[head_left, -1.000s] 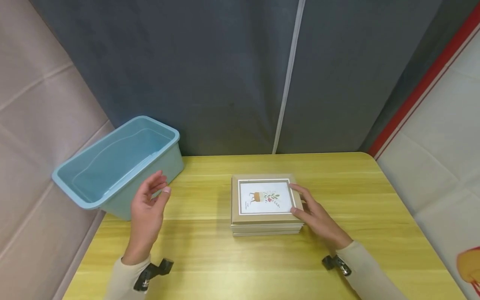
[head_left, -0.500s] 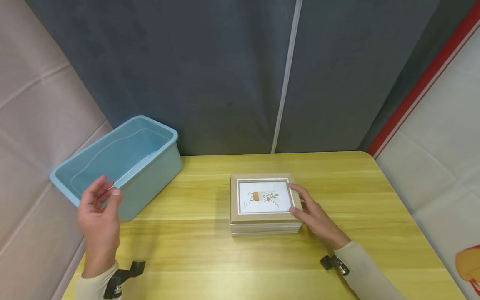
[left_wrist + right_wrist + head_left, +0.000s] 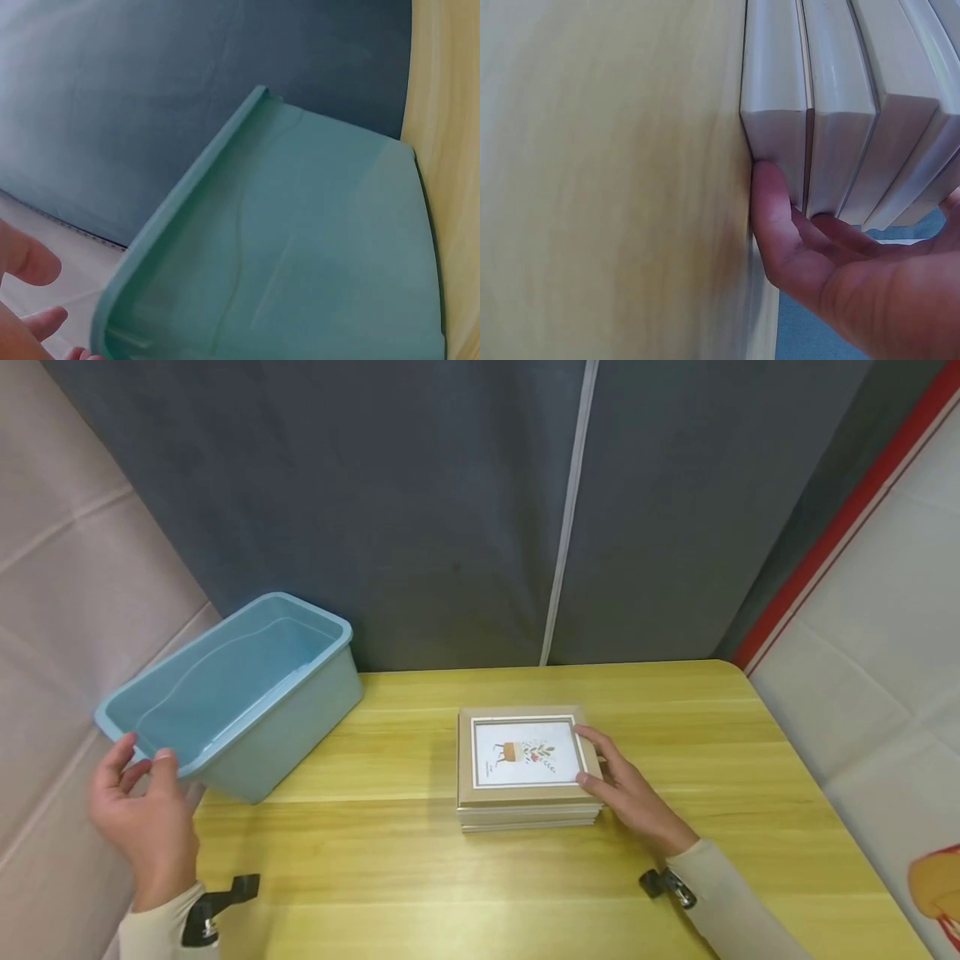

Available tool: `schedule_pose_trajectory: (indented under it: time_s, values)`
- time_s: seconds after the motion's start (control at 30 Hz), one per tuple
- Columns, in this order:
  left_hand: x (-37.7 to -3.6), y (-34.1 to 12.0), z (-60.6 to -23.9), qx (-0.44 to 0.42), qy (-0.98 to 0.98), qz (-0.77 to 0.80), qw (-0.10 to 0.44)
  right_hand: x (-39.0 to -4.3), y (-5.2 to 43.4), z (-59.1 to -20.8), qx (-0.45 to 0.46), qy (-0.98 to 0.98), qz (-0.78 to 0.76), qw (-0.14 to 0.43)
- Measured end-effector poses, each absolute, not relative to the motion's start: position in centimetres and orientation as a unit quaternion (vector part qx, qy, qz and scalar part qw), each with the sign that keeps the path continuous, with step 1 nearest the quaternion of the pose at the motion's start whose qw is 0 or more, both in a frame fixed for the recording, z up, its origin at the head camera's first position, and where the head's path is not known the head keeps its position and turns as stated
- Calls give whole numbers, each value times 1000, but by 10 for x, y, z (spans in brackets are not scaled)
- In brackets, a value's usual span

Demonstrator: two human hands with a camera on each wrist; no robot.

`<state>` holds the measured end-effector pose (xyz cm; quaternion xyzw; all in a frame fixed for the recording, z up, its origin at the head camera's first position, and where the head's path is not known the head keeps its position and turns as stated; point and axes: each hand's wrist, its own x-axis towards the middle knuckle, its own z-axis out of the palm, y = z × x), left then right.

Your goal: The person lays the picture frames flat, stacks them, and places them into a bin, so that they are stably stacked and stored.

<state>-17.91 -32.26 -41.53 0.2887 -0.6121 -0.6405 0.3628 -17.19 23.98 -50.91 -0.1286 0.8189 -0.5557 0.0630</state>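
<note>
A stack of picture frames (image 3: pixel 525 797) lies on the table; the top one shows a potted plant drawing. My right hand (image 3: pixel 630 793) rests against the right end of the stack, thumb and forefinger at the top frame's edge. In the right wrist view, lower fingers (image 3: pixel 771 202) touch the ends of the bottom frames (image 3: pixel 776 135). At far left stands a light blue plastic bin (image 3: pixel 285 718), its visible inside bare. My left hand (image 3: pixel 146 822) is at the bin's near left corner, fingers relaxed and thumb apart, fingertips right by the rim (image 3: pixel 180 195) with nothing between them.
The wooden table (image 3: pixel 420 893) ends at a dark grey curtain (image 3: pixel 375 510) behind. A pale fabric wall (image 3: pixel 52 635) stands close beside the bin on the left. Another white panel (image 3: pixel 885 677) with a red border stands on the right.
My left hand has moved left and slightly down, from in front of the bin's right part to its near left corner. My right hand stays on the stack; the head view shifts slightly.
</note>
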Motion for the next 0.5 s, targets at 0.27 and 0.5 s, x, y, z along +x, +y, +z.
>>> schedule_pose_trajectory:
  time_s: [0.27,0.5]
  values:
    - [-189,-348,-421,344,-579,-671,309,-171,238,-510,-128,820,-554,63]
    - [-194,-353,-431,342,-610,-666,259,-171,239,-509,-133,814,-561,64]
